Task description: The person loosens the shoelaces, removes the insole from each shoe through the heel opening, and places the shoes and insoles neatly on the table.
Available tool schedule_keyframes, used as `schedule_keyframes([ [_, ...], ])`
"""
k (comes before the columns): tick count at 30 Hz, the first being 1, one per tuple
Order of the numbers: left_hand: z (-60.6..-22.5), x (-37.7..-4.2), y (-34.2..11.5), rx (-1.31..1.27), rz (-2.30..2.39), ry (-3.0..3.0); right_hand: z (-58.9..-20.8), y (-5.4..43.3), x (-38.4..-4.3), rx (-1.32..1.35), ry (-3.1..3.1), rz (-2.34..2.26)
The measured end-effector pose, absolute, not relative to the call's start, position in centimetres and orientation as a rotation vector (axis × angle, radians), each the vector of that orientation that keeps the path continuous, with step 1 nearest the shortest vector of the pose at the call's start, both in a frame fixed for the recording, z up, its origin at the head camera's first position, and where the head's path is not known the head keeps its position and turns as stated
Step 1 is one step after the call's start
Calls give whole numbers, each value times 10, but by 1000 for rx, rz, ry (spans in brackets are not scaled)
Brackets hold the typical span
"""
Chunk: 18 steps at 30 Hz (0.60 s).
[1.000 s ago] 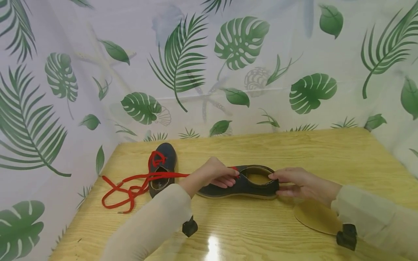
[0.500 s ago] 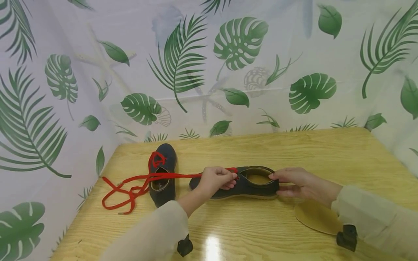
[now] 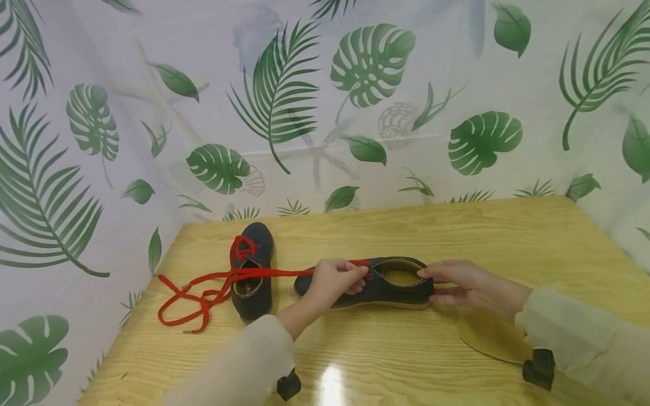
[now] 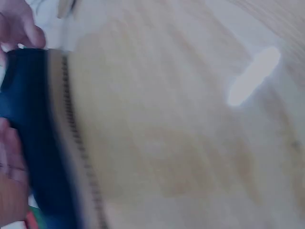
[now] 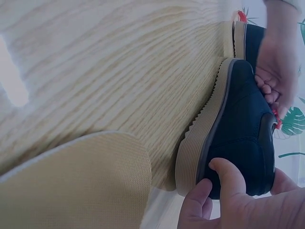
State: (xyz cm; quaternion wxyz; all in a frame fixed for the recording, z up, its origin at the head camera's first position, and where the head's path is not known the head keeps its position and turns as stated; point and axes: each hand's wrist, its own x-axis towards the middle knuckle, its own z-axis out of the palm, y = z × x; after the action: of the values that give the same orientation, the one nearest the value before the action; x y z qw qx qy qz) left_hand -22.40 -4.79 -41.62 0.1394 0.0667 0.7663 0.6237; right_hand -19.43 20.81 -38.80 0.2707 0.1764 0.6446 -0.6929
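A dark navy shoe (image 3: 391, 296) with a pale sole lies sideways mid-table, toe to the left. At its eyelets my left hand (image 3: 335, 277) pinches the red shoelace (image 3: 289, 273) between thumb and curled fingers. The lace runs left, over a second navy shoe (image 3: 258, 301) that points away from me. My right hand (image 3: 464, 283) grips the first shoe's heel, thumb at the collar. In the right wrist view its fingers (image 5: 228, 179) press on the heel and sole edge. The left wrist view is blurred and shows the shoe's side (image 4: 33, 138).
A tan insole (image 3: 490, 338) lies flat beneath my right forearm. Loose red lace ends (image 3: 178, 321) curl on the wooden table (image 3: 381, 361) at left. A leaf-printed cloth (image 3: 315, 113) stands behind the table and along both sides.
My left hand has shifted slightly, its wrist lower and its fingers more curled at the lace, so the shoe's toe now shows. The right hand has stayed at the heel.
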Motion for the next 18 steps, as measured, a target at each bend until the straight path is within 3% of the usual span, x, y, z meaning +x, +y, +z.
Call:
schedule_keyframes([
  [6, -398, -227, -41, 116, 1588, 2275, -389, 210, -194, 460, 1718, -1877],
  [18, -432, -208, -45, 205, 2127, 2145, -389, 207, -193, 498, 1699, -1905],
])
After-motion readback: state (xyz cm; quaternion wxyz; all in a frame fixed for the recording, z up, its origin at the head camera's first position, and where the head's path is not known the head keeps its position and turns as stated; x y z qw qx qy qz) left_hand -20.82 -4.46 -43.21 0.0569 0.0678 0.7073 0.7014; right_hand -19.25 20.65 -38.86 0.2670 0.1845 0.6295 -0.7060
